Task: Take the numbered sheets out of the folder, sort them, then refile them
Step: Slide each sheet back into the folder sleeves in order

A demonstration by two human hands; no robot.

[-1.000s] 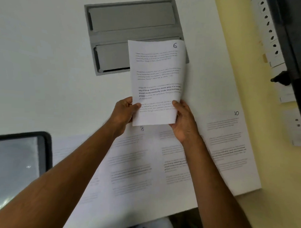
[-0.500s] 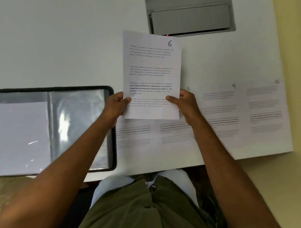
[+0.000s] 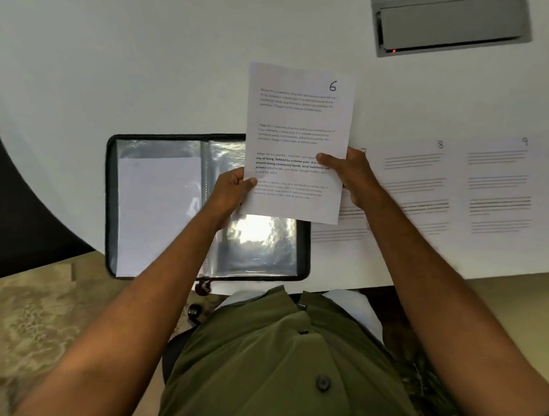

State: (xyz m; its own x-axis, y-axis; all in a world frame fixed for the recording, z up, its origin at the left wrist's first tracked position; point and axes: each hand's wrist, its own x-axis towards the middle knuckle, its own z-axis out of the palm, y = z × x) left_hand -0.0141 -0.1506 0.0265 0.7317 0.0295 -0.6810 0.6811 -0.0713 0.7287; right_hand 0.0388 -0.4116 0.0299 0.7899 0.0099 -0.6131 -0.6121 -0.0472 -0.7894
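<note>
We held the white printed sheet marked with a handwritten 6 (image 3: 297,140) upright in front of us, lifted off the white table (image 3: 116,62), its long axis running away from us and tipped slightly to the right at the top. Our left hand (image 3: 228,190) pinched its lower left edge, thumb across the front; our right hand (image 3: 352,173) gripped the right edge a little higher, thumb laid over the print. Neither hand held anything else.

The black-edged display folder with clear plastic sleeves (image 3: 204,208) lay open on the table just below and to the left of the sheet, its spine running away from us like the sheet's long axis. The sheet's lower part overlapped the folder's right-hand page in our view. The left-hand sleeve (image 3: 158,210) appeared to hold a white page already.

We judged the left hand the nearer one to the folder, so the sheet had only a short way down and leftward to go. To the right, flat on the table, lay the sheet marked 8 (image 3: 414,181) and the sheet marked 9 (image 3: 498,190), well apart from the folder.
</note>
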